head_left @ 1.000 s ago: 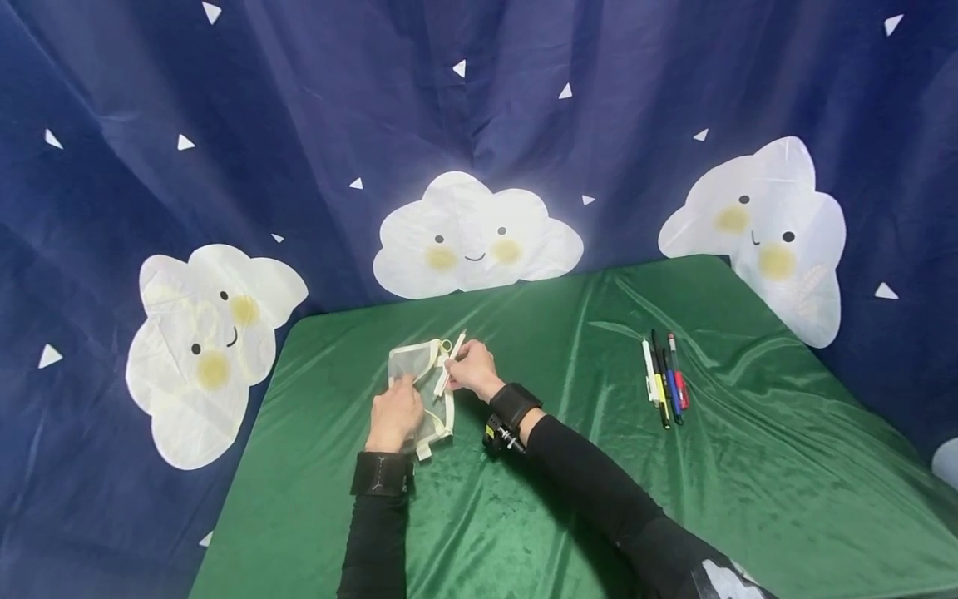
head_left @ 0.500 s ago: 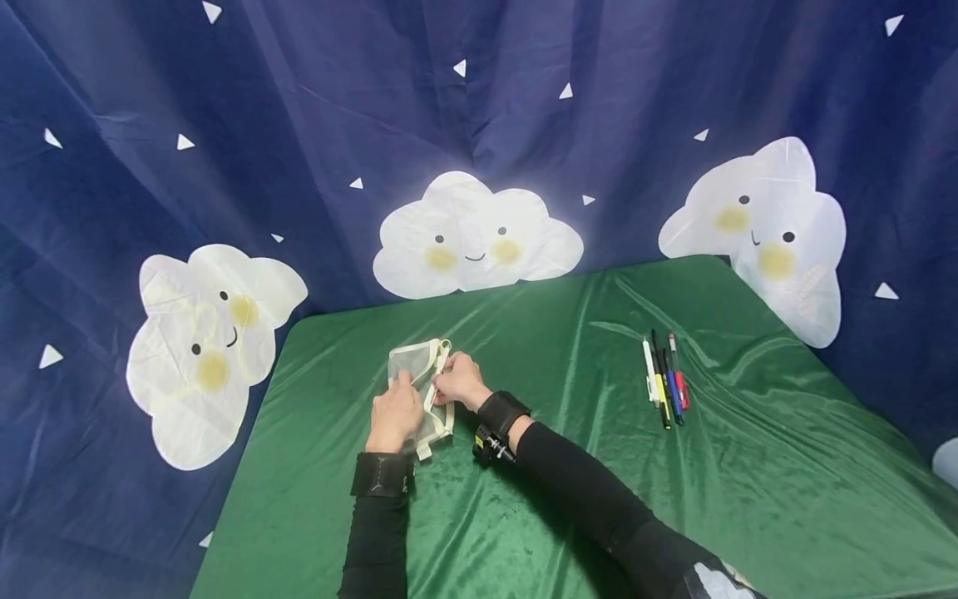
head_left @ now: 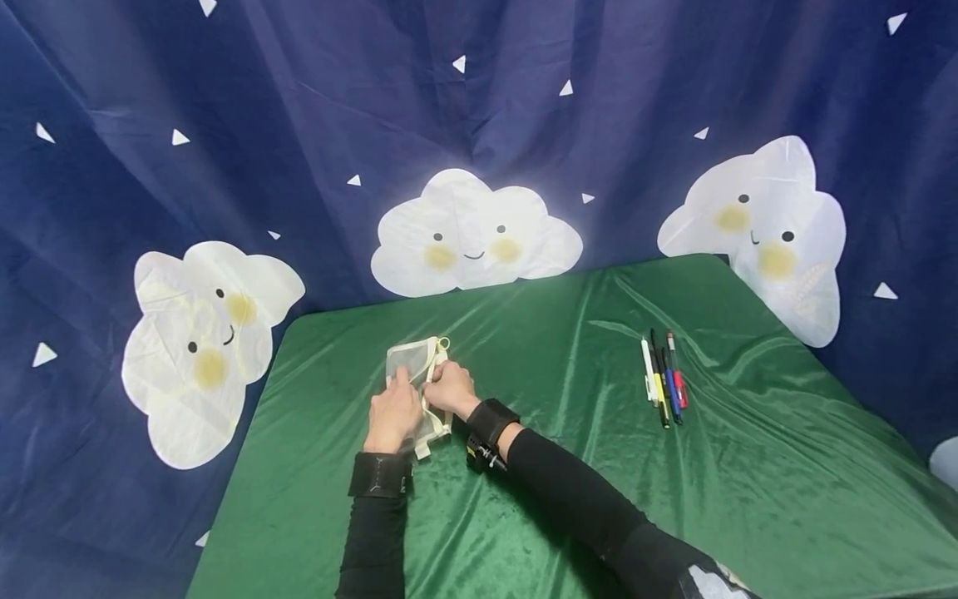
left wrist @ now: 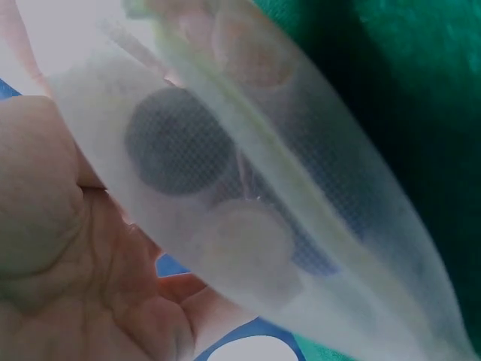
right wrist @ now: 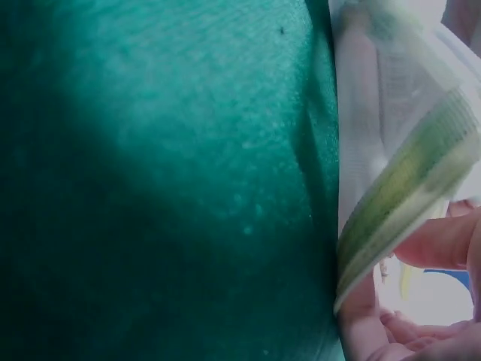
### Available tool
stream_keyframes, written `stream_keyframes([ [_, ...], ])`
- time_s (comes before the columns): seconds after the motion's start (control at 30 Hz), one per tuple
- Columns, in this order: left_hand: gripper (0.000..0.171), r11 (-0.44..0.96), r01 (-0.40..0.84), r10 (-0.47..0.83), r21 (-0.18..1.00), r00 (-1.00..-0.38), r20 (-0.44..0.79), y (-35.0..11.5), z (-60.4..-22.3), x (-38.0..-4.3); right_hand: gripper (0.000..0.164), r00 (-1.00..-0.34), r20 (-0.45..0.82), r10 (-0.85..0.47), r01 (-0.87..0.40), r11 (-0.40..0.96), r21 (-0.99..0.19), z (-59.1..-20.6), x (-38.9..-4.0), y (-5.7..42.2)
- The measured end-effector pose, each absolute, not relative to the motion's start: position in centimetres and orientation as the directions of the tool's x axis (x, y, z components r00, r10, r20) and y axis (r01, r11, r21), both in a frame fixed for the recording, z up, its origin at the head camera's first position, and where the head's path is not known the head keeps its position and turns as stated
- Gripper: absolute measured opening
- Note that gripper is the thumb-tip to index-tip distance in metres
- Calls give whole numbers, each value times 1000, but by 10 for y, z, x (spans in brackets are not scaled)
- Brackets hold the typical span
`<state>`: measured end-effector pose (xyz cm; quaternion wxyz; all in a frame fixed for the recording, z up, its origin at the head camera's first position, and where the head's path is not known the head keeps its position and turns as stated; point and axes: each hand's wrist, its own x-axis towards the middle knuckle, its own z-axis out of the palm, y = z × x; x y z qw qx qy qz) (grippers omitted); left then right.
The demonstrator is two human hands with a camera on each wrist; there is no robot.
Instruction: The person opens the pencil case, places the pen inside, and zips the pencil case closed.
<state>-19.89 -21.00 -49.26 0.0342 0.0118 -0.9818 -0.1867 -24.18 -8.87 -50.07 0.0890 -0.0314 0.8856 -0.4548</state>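
Head view: the partly curled left hand (head_left: 392, 413) holds a cream-edged translucent mesh pouch (head_left: 407, 356) on the green-covered table (head_left: 299, 482); the right hand (head_left: 452, 388), grasp hidden, bends against the pouch. Parting its mouth wide should help.

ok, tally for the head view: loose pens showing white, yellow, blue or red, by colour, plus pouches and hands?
White pen: 1
Yellow pen: 1
Blue pen: 1
Red pen: 1
Mesh pouch: 1
Hands: 2
Total: 7
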Motion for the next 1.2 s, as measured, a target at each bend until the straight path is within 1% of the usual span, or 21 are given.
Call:
stream_keyframes([
  [0.1,31,927,-18,-40,375,-998,52,-211,-493,-199,30,-982,-111,-154,-7,611,-791,-504,-242,-91],
  [0.2,37,922,-29,-48,387,-998,40,-211,-494,-199,33,-982,-95,-164,-28,620,-784,-507,-243,-92],
  [0.33,37,921,-32,-50,389,-998,37,-210,-494,-199,26,-983,-52,-174,-67,612,-788,-506,-240,-92],
  [0.47,31,923,-20,-40,383,-998,46,-210,-493,-198,17,-978,-32,-207,-106,622,-776,-504,-236,-90],
  [0.6,26,927,-11,-30,374,-999,45,-210,-493,-198,16,-970,-28,-243,-134,625,-769,-504,-234,-89],
  [0.87,37,921,-7,-20,390,-999,28,-210,-493,-201,12,-952,-23,-306,-190,648,-738,-506,-236,-85],
  [1.1,40,915,-16,-24,404,-1000,14,-209,-493,-201,7,-915,-48,-399,-237,633,-737,-503,-237,-82],
  [1.2,41,913,-19,-22,408,-1000,2,-209,-492,-200,9,-897,-53,-439,-264,626,-734,-504,-239,-80],
])
